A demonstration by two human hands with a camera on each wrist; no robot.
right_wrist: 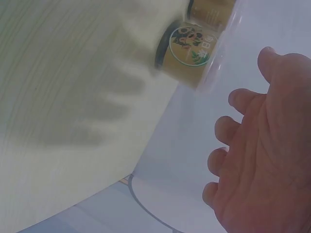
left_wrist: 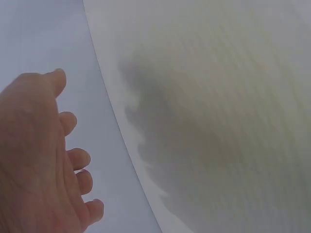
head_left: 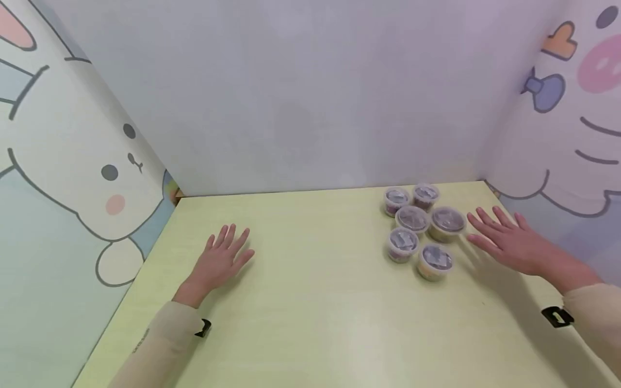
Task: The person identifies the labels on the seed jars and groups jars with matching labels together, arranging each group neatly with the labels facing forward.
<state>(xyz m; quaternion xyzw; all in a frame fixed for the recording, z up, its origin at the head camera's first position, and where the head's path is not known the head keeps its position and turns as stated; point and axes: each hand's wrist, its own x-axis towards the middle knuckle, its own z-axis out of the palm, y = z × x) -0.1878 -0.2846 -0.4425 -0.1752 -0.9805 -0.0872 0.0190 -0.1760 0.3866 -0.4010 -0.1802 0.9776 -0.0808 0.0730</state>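
Several small round tubs with clear lids stand in a cluster on the right of the table. At the back are two dark-filled tubs, one on the left [head_left: 397, 201] and one on the right [head_left: 425, 197]. Two wider tubs [head_left: 447, 223] stand mid-cluster, and a front tub [head_left: 435, 262] sits nearest the person. My right hand [head_left: 514, 242] hovers just right of the cluster, fingers spread, holding nothing. In the right wrist view, one tub [right_wrist: 187, 53] shows a label with a flower picture. Over the table's left part, my left hand [head_left: 219, 264] is spread and holds nothing.
The pale yellow-green table [head_left: 310, 302] meets a plain whitish back wall [head_left: 291, 97]. Side panels with cartoon animals, a left panel [head_left: 63, 161] and a right panel [head_left: 572, 151], flank it. Each sleeve has a dark clip near the wrist.
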